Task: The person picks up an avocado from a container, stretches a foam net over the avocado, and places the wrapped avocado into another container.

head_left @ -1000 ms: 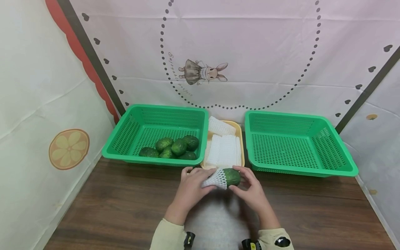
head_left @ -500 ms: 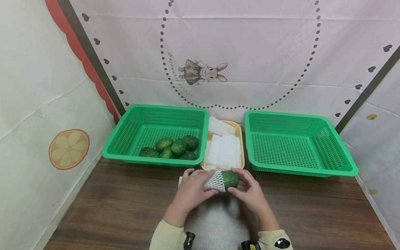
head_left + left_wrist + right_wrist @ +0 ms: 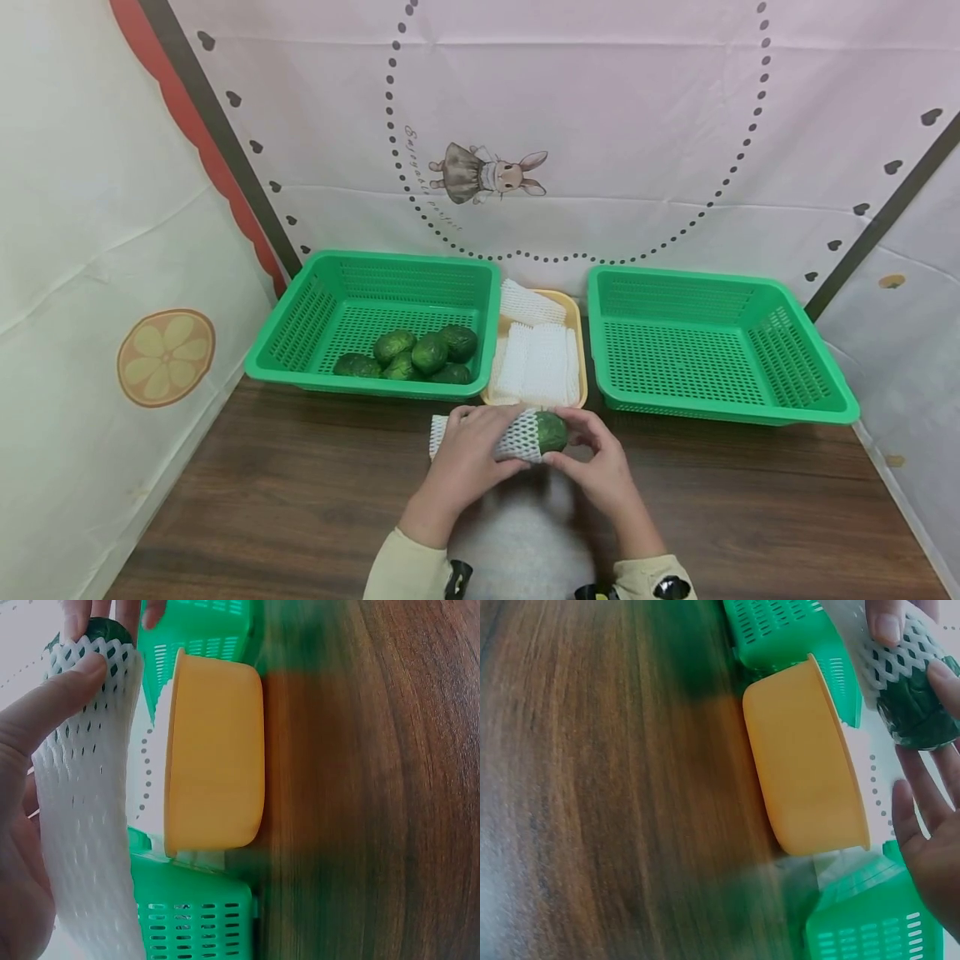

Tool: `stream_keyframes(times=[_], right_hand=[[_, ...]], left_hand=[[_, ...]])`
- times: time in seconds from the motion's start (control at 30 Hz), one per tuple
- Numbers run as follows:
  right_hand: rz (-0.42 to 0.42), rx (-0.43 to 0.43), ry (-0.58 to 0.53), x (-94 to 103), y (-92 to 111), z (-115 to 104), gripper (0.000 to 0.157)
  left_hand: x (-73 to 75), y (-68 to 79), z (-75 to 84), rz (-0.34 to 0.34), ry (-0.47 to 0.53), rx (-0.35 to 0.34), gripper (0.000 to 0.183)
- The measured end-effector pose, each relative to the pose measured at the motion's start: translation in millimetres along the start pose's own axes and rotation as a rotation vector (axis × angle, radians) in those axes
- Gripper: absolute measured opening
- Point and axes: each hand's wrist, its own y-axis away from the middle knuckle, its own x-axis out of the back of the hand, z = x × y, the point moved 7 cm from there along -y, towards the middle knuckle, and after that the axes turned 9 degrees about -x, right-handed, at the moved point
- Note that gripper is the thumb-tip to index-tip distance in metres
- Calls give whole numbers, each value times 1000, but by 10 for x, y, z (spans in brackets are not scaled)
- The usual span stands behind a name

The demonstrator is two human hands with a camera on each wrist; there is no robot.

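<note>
Just on your side of the yellow tray, you have one green fruit most of the way into a white foam net sleeve, bare end pointing right. Your left hand is curled round the sleeve, thumb on the mesh over the fruit; the sleeve's loose tail sticks out past that hand, left of the tray's near edge. Your right hand pinches the fruit's bare end, thumb against fingers, at the tray's near right corner. Inside the tray: spare sleeves. Left of the tray: green basket with loose fruits bunched on its tray side. Right of the tray: second green basket. Under the tray: dark wood-grain table.
</note>
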Motion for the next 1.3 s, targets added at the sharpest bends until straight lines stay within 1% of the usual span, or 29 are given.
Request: stream_keyframes(times=[0.07, 0.17, 0.23, 0.37, 0.43, 0.5, 0.6, 0.77, 0.87, 1.0, 1.13, 1.3], right_hand=[[16, 9, 16, 2, 20, -56, 50], [13, 11, -16, -2, 35, -88, 49], [-5, 19, -50, 2, 33, -72, 48], [-69, 43, -136, 65, -1, 56, 43], [-92, 24, -168, 102, -9, 105, 40], [-101, -14, -189, 125, -11, 151, 38], [-84, -53, -196, 131, -4, 184, 37], [-103, -5, -229, 92, 4, 165, 37], [-118, 6, -254, 52, 6, 152, 38], [-113, 2, -258, 20, 4, 144, 38], [-112, -5, -237, 3, 5, 140, 38], [-129, -3, -230, -36, 5, 123, 37]], left_hand=[[-11, -3, 7, -5, -4, -3, 71], [-16, -8, 17, -9, -12, -9, 71], [-11, -11, 24, -7, -18, -15, 71], [-9, -15, 27, -10, -15, -23, 72], [-14, -18, 30, -15, -9, -25, 72], [-22, -22, 36, -22, -5, -28, 72], [-28, -27, 47, -30, -13, -35, 72], [-31, -34, 60, -42, -46, -43, 74], [-22, -40, 72, -38, -62, -52, 74], [-1, -44, 90, -22, -76, -64, 75], [0, -51, 106, -13, -90, -75, 74], [-20, -61, 126, -10, -79, -94, 74]])
